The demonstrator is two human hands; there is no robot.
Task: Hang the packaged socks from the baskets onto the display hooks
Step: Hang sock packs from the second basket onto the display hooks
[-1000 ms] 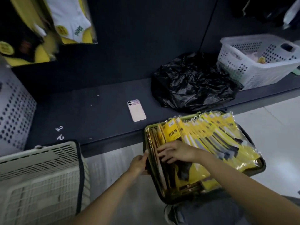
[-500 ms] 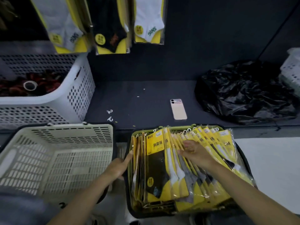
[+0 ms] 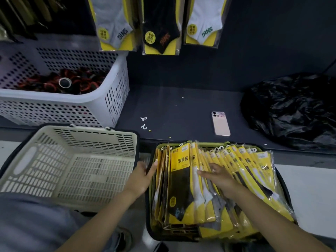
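- Right hand (image 3: 218,176) lies flat on the packaged socks (image 3: 181,179), fingers straight and spread, pointing left across the fanned stack. It grips nothing.
- Left hand (image 3: 143,176) is against the left wall of the green basket (image 3: 205,143). It is blurred, so I cannot tell whether the fingers wrap the rim or only press on it.
- The socks stand on edge in the green basket on the floor, just below the dark shelf (image 3: 181,113).
- Step in hand, as I judge it: leafing through the packs to pick some out.
- To do it well, brace the basket with the left hand and part the stack with the right fingertips. Pinch one pack, or a small matching bunch, near the top header so the hanger loops stay aligned. Lift straight up, since the slick film could drag neighbouring packs out.
- Counts:
- Three baskets: the green one, an empty cream basket (image 3: 72,160) and a white perforated basket (image 3: 109,99) holding dark red-and-black items.
- Three hanging packs (image 3: 161,24) face front above; the display hooks are out of view.
- Packs in the green basket overlap too much for an exact count, but there are well over ten.
- Two loose white hooks (image 3: 144,122), one phone (image 3: 220,123) and one black bag (image 3: 291,110).
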